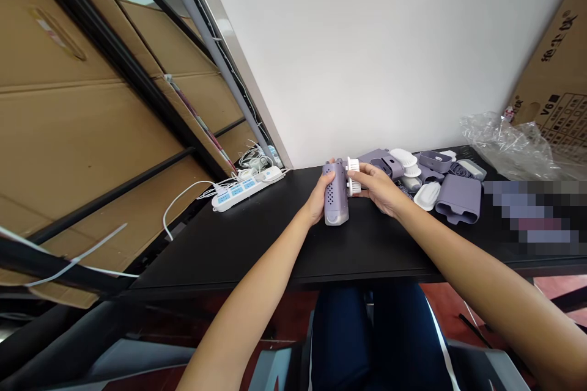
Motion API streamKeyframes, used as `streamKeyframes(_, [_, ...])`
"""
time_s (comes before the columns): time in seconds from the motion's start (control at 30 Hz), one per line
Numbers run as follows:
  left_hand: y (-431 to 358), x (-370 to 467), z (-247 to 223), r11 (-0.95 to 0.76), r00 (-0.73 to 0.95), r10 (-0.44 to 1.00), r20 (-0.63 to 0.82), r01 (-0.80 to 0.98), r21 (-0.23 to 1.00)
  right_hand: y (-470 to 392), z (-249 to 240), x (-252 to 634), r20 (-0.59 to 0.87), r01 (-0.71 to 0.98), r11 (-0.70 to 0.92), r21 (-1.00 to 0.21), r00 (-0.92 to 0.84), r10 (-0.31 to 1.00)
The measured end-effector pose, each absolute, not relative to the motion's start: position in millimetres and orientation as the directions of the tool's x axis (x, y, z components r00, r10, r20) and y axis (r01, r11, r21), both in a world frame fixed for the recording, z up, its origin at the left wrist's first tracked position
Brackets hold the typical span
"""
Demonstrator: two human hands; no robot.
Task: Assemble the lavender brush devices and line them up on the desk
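My left hand (317,197) is closed around a purple plastic housing (336,198) with rows of small holes and a pale lower end, held upright over the black tabletop. In my right hand (376,186) is a white ribbed, pleated filter (353,177), gripped by its edge between thumb and fingers. The filter sits against the housing's right side; whether the two are joined cannot be seen. Right of my right hand lies a pile of purple and white parts, among them a hollow purple shell (458,197), a purple oval cup (435,160) and white ribbed filters (404,157).
A white power strip (247,188) with tangled cables lies at the table's left. Clear plastic wrap (509,143) and a large cardboard box (557,73) stand at the right. Cardboard on a black metal rack (183,140) borders the left side, and a white wall (367,55) rises behind.
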State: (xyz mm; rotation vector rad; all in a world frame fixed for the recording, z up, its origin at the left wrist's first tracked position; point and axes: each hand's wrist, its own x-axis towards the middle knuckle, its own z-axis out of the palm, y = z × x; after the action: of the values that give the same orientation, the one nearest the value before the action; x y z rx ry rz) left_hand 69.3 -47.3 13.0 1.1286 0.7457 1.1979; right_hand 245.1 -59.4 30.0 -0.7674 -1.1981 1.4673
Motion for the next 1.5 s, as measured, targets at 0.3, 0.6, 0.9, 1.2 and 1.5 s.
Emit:
streamKeyframes(0.3, [-39, 70, 4, -0.112, 0.197, 0.965, 0.173, -0.288, 0.951, -61, 29, 242, 0.109, -0.28, 0.03, -0.96, -0.273, 0.956])
streamKeyframes(0.6, [-40, 71, 4, -0.135, 0.198, 0.96, 0.197, -0.288, 0.948, -58, 23, 243, 0.138, -0.232, 0.069, -0.97, -0.296, 0.945])
streamKeyframes(0.9, [-44, 74, 8, -0.071, 0.197, 0.97, 0.145, -0.341, 0.937, -55, 22, 244, 0.233, -0.092, 0.217, -0.972, -0.246, 0.941])
streamKeyframes(1.2, [-50, 73, 14, -0.037, 0.277, 0.951, 0.134, -0.33, 0.943, -53, 16, 246, 0.327, 0.109, 0.368, -0.923, -0.278, 0.903])
streamKeyframes(1.5, [-56, 80, 21, 0.009, 0.284, 0.955, 0.089, -0.328, 0.944, -63, 21, 245, 0.544, 0.472, 0.562, -0.68, -0.189, 0.817])
